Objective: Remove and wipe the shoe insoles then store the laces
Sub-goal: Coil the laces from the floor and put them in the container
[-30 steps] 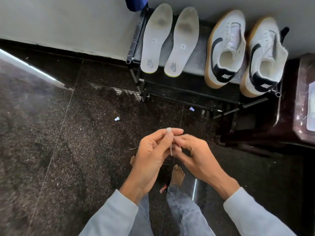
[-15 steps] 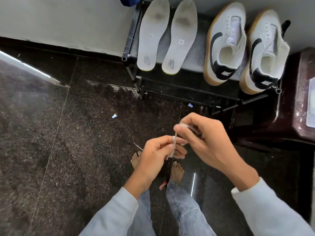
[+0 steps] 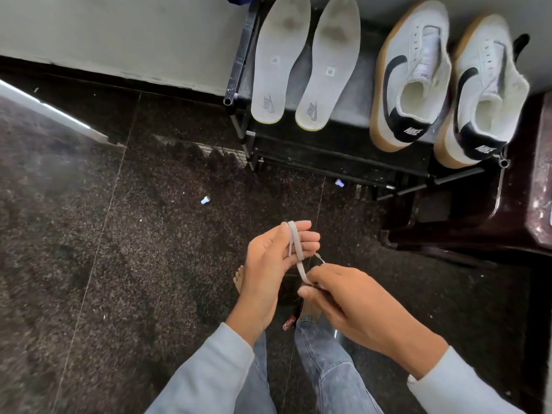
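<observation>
A grey shoelace (image 3: 295, 249) loops over the straight fingers of my left hand (image 3: 270, 267) and runs down to my right hand (image 3: 349, 303), which pinches it between thumb and fingertips. Two grey insoles (image 3: 276, 58) (image 3: 330, 64) lie side by side on the black shoe rack (image 3: 343, 156). To their right on the same shelf stand two white sneakers (image 3: 413, 76) (image 3: 484, 94) with black heels and gum soles, without laces.
The floor is dark speckled stone with two small blue caps (image 3: 205, 200) (image 3: 339, 183) lying on it. A dark wooden piece of furniture (image 3: 478, 222) stands at the right. My bare feet (image 3: 240, 277) and a small red wrapper (image 3: 289, 322) are below my hands.
My right hand has dropped from above the left hand to below it, drawing the lace down. The lace now lies looped over my left fingers, which have straightened.
</observation>
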Motion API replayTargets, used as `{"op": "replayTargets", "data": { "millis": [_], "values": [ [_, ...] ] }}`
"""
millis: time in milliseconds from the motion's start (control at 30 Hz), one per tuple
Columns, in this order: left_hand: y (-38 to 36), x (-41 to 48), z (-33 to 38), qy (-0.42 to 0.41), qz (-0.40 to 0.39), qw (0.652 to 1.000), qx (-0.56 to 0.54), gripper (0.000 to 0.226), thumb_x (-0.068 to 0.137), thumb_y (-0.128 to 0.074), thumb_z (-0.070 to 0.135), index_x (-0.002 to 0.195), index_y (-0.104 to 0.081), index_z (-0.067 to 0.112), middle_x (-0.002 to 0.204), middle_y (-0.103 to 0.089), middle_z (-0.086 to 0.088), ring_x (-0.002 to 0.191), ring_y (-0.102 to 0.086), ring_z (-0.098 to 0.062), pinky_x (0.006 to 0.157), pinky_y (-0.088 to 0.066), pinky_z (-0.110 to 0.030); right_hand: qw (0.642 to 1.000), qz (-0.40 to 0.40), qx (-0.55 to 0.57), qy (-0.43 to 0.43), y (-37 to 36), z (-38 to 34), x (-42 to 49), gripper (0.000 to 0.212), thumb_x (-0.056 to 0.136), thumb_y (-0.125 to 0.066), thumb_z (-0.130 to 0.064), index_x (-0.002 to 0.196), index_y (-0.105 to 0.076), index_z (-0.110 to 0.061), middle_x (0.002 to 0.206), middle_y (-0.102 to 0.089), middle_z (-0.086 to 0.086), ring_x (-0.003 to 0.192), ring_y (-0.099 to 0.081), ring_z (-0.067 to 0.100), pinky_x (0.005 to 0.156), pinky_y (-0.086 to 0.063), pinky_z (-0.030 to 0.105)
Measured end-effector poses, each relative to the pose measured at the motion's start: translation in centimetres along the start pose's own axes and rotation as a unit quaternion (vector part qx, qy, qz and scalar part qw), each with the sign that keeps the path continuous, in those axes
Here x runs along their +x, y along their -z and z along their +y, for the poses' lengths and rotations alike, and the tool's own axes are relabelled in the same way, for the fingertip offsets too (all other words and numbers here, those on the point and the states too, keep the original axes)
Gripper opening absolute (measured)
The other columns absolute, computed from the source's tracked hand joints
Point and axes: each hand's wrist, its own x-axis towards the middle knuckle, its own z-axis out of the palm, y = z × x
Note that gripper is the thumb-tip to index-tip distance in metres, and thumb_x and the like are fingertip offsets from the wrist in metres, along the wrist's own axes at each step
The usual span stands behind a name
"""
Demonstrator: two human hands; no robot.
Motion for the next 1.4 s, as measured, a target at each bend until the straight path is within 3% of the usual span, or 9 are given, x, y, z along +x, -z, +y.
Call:
{"op": "replayTargets", "data": {
  "millis": [167, 300, 467, 667, 800, 900, 1067, 1300, 1400],
  "values": [
    [0.9, 0.3, -0.7, -0.031, -0.054, 0.977, 0.202, 0.042, 0.101, -0.041, 0.041, 0.09, -0.077, 0.021, 0.083, -0.077, -0.006, 0.082, -0.072, -0.018, 0.083, -0.059, -0.042, 0.986, 0.104, 0.128, -0.013, 4.3, -1.2, 1.8, 0.015, 0.096, -0.062, -0.033, 0.086, -0.066, -0.023, 0.074, -0.064, -0.014, 0.07, -0.062, 0.007, 0.06, -0.047, 0.02],
    [0.0, -0.8, 0.3, 0.042, -0.118, 0.986, 0.114, 0.068, 0.099, -0.031, 0.051, 0.093, -0.076, 0.001, 0.081, -0.076, -0.018, 0.073, -0.069, -0.023, 0.075, -0.059, -0.031, 0.967, 0.167, 0.174, -0.079, 3.6, 0.8, 4.4, 0.019, 0.096, -0.06, -0.035, 0.084, -0.066, -0.021, 0.069, -0.063, -0.008, 0.063, -0.059, 0.005, 0.059, -0.046, 0.021],
    [0.2, -0.9, 0.7, 0.028, -0.096, 0.995, 0.028, 0.07, 0.096, -0.028, 0.053, 0.093, -0.079, 0.005, 0.085, -0.076, -0.018, 0.077, -0.071, -0.022, 0.079, -0.058, -0.033, 0.946, 0.085, 0.273, -0.152, -1.7, 3.2, 2.8, 0.026, 0.102, -0.052, -0.03, 0.088, -0.068, -0.014, 0.078, -0.067, 0.006, 0.069, -0.061, 0.014, 0.065, -0.054, 0.039],
    [1.0, 0.3, 0.5, -0.015, -0.057, 0.989, 0.136, 0.068, 0.101, -0.025, 0.06, 0.116, -0.071, 0.011, 0.105, -0.078, -0.006, 0.101, -0.073, -0.017, 0.098, -0.055, -0.039, 0.978, 0.013, 0.197, -0.066, -1.8, -1.0, -0.6, 0.03, 0.101, -0.054, -0.033, 0.075, -0.057, -0.018, 0.066, -0.054, -0.005, 0.06, -0.05, 0.009, 0.056, -0.036, 0.015],
    [2.0, 0.5, -0.7, 0.001, -0.109, 0.949, 0.296, 0.092, 0.085, -0.017, 0.085, 0.097, -0.075, 0.015, 0.092, -0.077, -0.006, 0.094, -0.072, -0.022, 0.096, -0.052, -0.05, 0.977, 0.127, 0.171, -0.032, 2.5, -2.4, 0.7, 0.024, 0.098, -0.061, -0.021, 0.074, -0.06, -0.022, 0.067, -0.057, -0.013, 0.062, -0.055, 0.006, 0.057, -0.038, 0.014],
    [1.4, -0.6, -0.3, 0.033, -0.176, 0.962, 0.206, 0.093, 0.092, -0.018, 0.075, 0.092, -0.076, 0.001, 0.084, -0.077, -0.016, 0.079, -0.074, -0.026, 0.082, -0.06, -0.039, 0.952, 0.21, 0.198, -0.099, 3.5, 0.0, 2.8, 0.021, 0.097, -0.06, -0.027, 0.079, -0.067, -0.02, 0.069, -0.064, -0.002, 0.062, -0.057, 0.007, 0.058, -0.046, 0.026],
    [0.4, -0.6, 0.0, 0.008, -0.121, 0.992, 0.033, 0.083, 0.091, -0.02, 0.064, 0.11, -0.073, 0.003, 0.102, -0.076, -0.018, 0.097, -0.073, -0.028, 0.092, -0.057, -0.034, 0.968, 0.084, 0.188, -0.141, -1.2, 2.5, 2.9, 0.022, 0.1, -0.051, -0.023, 0.09, -0.07, -0.017, 0.081, -0.069, -0.006, 0.075, -0.063, 0.006, 0.071, -0.051, 0.031],
    [0.8, 1.0, -1.2, 0.009, -0.093, 0.968, 0.234, 0.077, 0.091, -0.019, 0.075, 0.105, -0.075, 0.025, 0.102, -0.078, -0.003, 0.104, -0.071, -0.02, 0.101, -0.05, -0.043, 0.978, 0.105, 0.163, -0.079, 0.5, -1.8, -0.1, 0.025, 0.101, -0.051, -0.032, 0.084, -0.064, -0.019, 0.074, -0.062, -0.007, 0.07, -0.059, 0.013, 0.062, -0.047, 0.027],
    [1.0, 0.7, -1.3, 0.045, -0.14, 0.949, 0.277, 0.099, 0.086, -0.017, 0.085, 0.105, -0.072, 0.005, 0.096, -0.075, -0.017, 0.097, -0.071, -0.032, 0.097, -0.053, -0.051, 0.964, 0.178, 0.18, -0.085, 3.4, -1.0, 1.1, 0.019, 0.098, -0.06, -0.026, 0.082, -0.066, -0.019, 0.066, -0.06, -0.013, 0.063, -0.057, 0.006, 0.057, -0.039, 0.014]
  ]
}}
